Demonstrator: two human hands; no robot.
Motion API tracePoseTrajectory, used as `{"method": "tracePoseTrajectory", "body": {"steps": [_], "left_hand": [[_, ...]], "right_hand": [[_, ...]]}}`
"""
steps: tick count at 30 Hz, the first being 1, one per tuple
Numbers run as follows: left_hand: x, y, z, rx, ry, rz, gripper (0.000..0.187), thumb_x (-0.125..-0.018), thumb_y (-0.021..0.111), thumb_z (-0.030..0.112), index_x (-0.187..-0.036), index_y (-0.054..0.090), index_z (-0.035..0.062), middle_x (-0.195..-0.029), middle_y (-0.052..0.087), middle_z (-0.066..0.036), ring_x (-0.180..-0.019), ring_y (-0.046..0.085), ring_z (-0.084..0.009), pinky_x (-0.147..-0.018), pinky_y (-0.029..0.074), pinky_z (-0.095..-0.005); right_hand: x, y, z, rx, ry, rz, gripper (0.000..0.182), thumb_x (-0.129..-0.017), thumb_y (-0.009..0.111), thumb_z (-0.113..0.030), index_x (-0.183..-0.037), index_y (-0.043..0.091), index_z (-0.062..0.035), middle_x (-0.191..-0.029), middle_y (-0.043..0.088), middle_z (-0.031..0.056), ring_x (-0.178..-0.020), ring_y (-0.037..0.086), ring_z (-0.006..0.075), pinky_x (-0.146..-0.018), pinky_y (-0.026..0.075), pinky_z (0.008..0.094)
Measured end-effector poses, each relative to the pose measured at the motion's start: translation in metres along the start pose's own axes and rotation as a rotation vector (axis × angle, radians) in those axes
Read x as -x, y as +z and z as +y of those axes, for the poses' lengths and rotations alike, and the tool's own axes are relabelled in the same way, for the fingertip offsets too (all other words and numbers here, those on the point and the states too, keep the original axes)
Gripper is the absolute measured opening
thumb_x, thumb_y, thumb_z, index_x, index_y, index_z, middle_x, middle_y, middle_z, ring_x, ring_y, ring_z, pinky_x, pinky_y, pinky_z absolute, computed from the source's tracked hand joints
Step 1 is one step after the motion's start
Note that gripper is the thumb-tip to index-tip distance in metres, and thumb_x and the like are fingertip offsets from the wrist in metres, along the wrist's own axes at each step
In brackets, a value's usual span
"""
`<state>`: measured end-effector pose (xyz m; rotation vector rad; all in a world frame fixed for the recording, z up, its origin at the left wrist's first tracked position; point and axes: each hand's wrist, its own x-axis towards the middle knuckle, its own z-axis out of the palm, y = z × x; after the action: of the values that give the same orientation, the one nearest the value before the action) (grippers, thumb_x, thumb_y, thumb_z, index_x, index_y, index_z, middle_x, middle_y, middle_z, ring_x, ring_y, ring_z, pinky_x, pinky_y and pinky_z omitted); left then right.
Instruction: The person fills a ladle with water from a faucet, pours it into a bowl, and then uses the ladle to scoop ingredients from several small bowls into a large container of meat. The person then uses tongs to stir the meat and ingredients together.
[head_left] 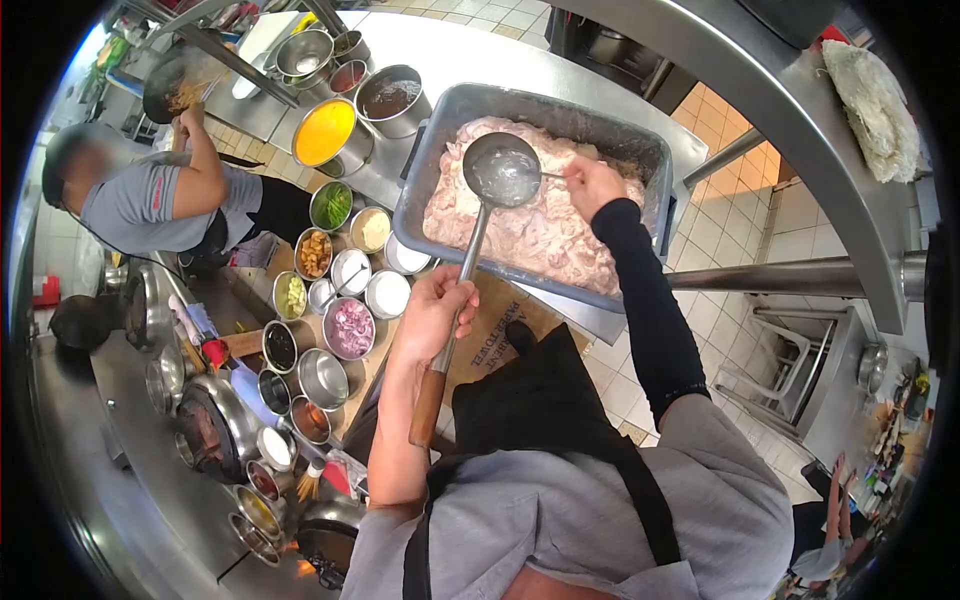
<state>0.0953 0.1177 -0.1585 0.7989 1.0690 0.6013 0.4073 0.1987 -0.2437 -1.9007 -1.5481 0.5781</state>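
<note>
My left hand [440,312] is wrapped round the long metal shaft of a wok ladle [476,240], whose wooden end points back toward my body. The ladle's round bowl hangs over a grey tub [408,222] full of pale raw meat [545,250], perhaps chicken, in a wet coating. Some whitish matter lies in the bowl. With closed fingers, my right hand [596,188] grips a thin metal utensil [553,177], probably a spoon; its far end reaches the ladle's bowl and cannot be made out clearly.
Left of the tub stand a pot of orange liquid [325,132] and a pot of dark liquid [392,98]. Several small containers, including chopped red onion [350,328], crowd nearby. A co-worker [170,200] handles a wok [180,85]. A metal shelf post [770,278] is at right.
</note>
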Motion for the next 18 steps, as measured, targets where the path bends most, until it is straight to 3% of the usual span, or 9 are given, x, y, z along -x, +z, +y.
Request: {"method": "tracePoseTrajectory", "body": {"steps": [3,4,7,11,12,15,16,18], "left_hand": [[-0.006,0.000,0.007,0.007,0.002,0.005,0.020,-0.098,0.054,0.003,-0.114,0.054,-0.0079,-0.082,0.057,-0.005,-0.060,0.048,-0.0082,-0.048,0.039,-0.0228],[-0.008,0.000,0.009,0.016,0.001,0.008,0.019,-0.098,0.054,0.003,-0.114,0.054,-0.0081,-0.082,0.057,-0.005,-0.060,0.048,-0.0083,-0.048,0.039,-0.0229],[-0.011,-0.003,0.006,0.016,0.024,0.044,0.024,-0.098,0.057,0.004,-0.118,0.054,-0.0089,-0.082,0.058,-0.007,-0.058,0.047,-0.0086,-0.045,0.037,-0.0219],[-0.014,-0.002,0.009,0.000,0.023,0.027,0.020,-0.098,0.053,0.002,-0.114,0.054,-0.0089,-0.082,0.057,-0.006,-0.060,0.048,-0.0087,-0.048,0.040,-0.0232],[-0.014,-0.003,0.008,-0.006,0.026,0.030,0.020,-0.098,0.053,0.002,-0.114,0.054,-0.0089,-0.082,0.057,-0.006,-0.060,0.048,-0.0087,-0.048,0.040,-0.0233],[-0.013,-0.001,0.006,-0.014,0.029,0.042,0.020,-0.097,0.053,0.002,-0.114,0.054,-0.0087,-0.081,0.056,-0.006,-0.060,0.048,-0.0089,-0.048,0.040,-0.0233],[-0.014,0.000,0.006,-0.018,0.034,0.042,0.019,-0.097,0.053,0.002,-0.114,0.054,-0.0087,-0.081,0.056,-0.006,-0.060,0.048,-0.0089,-0.048,0.040,-0.0234],[-0.013,0.003,0.006,-0.023,0.022,0.045,0.019,-0.097,0.053,0.002,-0.113,0.054,-0.0087,-0.080,0.056,-0.005,-0.060,0.049,-0.0089,-0.048,0.040,-0.0236]], "right_hand": [[-0.007,0.005,-0.007,-0.044,-0.021,-0.200,0.015,-0.087,0.062,-0.018,-0.095,0.071,-0.0082,-0.089,0.073,0.0184,-0.085,0.070,0.0373,-0.079,0.055,0.0451],[-0.010,0.000,-0.001,0.009,-0.078,-0.159,0.015,-0.087,0.062,-0.017,-0.095,0.071,-0.0080,-0.087,0.072,0.0189,-0.085,0.070,0.0374,-0.080,0.054,0.0451],[-0.024,0.000,-0.006,0.024,0.070,-0.071,0.015,-0.087,0.062,-0.018,-0.093,0.071,-0.0078,-0.089,0.071,0.0198,-0.089,0.069,0.0372,-0.082,0.054,0.0444],[-0.026,0.001,-0.011,0.050,-0.075,-0.210,0.013,-0.087,0.063,-0.018,-0.093,0.072,-0.0109,-0.091,0.072,0.0176,-0.092,0.069,0.0350,-0.085,0.054,0.0442],[-0.032,-0.001,-0.006,0.140,-0.009,-0.209,0.013,-0.087,0.064,-0.016,-0.094,0.073,-0.0118,-0.090,0.072,0.0166,-0.093,0.069,0.0347,-0.086,0.053,0.0430],[-0.039,0.011,-0.002,0.045,-0.108,-0.040,0.015,-0.088,0.062,-0.017,-0.093,0.070,-0.0045,-0.080,0.068,0.0202,-0.079,0.068,0.0349,-0.074,0.053,0.0417],[-0.036,0.014,-0.003,0.039,-0.195,-0.073,0.016,-0.088,0.062,-0.017,-0.094,0.071,-0.0051,-0.082,0.069,0.0204,-0.080,0.069,0.0353,-0.074,0.053,0.0422],[-0.034,0.006,-0.002,0.069,-0.119,-0.145,0.013,-0.088,0.063,-0.015,-0.092,0.072,-0.0076,-0.087,0.071,0.0194,-0.085,0.069,0.0358,-0.079,0.054,0.0438]]}}
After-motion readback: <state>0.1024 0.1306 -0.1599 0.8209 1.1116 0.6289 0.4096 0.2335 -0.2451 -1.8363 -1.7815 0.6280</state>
